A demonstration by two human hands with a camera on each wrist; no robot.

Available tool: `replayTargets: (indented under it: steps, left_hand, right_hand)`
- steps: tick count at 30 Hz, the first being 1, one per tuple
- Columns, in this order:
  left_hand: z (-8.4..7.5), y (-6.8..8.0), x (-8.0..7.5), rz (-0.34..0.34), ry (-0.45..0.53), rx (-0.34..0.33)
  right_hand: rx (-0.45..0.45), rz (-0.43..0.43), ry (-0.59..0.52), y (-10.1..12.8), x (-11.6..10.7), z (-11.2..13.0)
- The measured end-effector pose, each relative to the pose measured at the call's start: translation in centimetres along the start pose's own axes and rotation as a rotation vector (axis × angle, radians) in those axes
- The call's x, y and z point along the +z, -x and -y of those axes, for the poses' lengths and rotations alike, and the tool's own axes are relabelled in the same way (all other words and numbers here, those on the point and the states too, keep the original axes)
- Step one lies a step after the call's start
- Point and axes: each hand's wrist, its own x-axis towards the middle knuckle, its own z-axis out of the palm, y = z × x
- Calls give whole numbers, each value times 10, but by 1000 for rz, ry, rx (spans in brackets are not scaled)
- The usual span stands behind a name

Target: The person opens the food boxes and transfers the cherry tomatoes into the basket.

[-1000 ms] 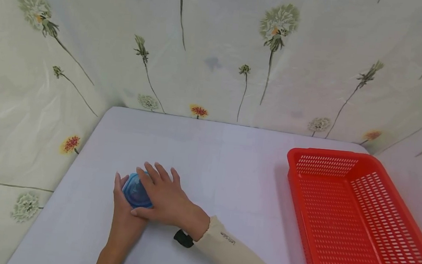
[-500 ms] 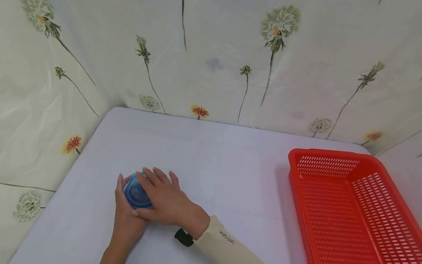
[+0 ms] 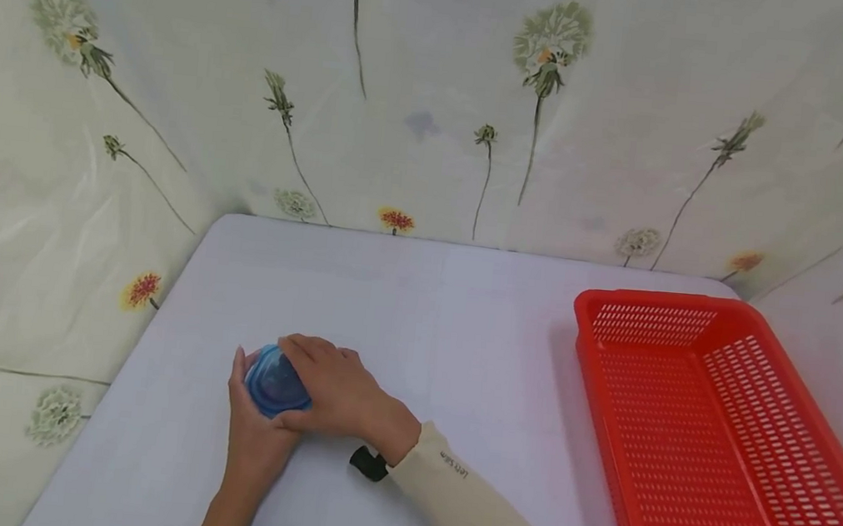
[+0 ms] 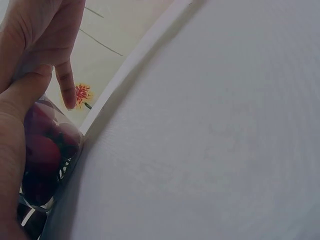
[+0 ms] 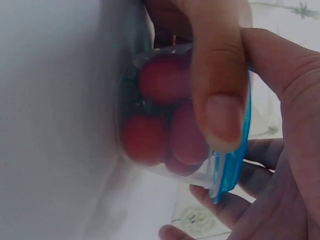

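Both hands (image 3: 304, 403) around lidded container (image 3: 274, 384)

right hand (image 3: 335, 389): fingers were flat, now curled over blue lid (image 3: 274, 384) | container (image 5: 160, 120) tilted slightly

Cream sleeve (image 3: 461, 500), black wrist straps (image 3: 368, 463)

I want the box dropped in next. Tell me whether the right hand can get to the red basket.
Probably yes: bare table lies between the right hand and the red basket, whose top is open.
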Motion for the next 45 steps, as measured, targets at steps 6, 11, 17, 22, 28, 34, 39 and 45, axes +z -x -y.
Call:
replayTargets:
  steps: [6,11,17,22,28,34,39,45]
  left_hand:
    - [0,-1,1,-2,-27,22]
    - [1,-1,3,-20,-67,78]
    - [2,-1,3,-35,-100,106]
    - [3,-2,1,-42,-99,115]
    - [4,-2,1,-54,-112,162]
    - [4,-1,-1,-60,-117,185]
    - [3,-1,0,-57,-115,191]
    - [5,-1,1,-48,-115,183]
  right_hand:
    - [19,0,74,2,-5,3]
    - [26,-22,89,3,-3,2]
    - [32,-40,74,5,-1,-1]
    - [24,-59,22,6,0,-5]
    - [92,-62,-118,7,-1,-12]
    - [122,-48,-172,8,-5,-17]
    - [110,-46,-224,7,-3,-19]
    - [128,-43,-325,5,1,-22]
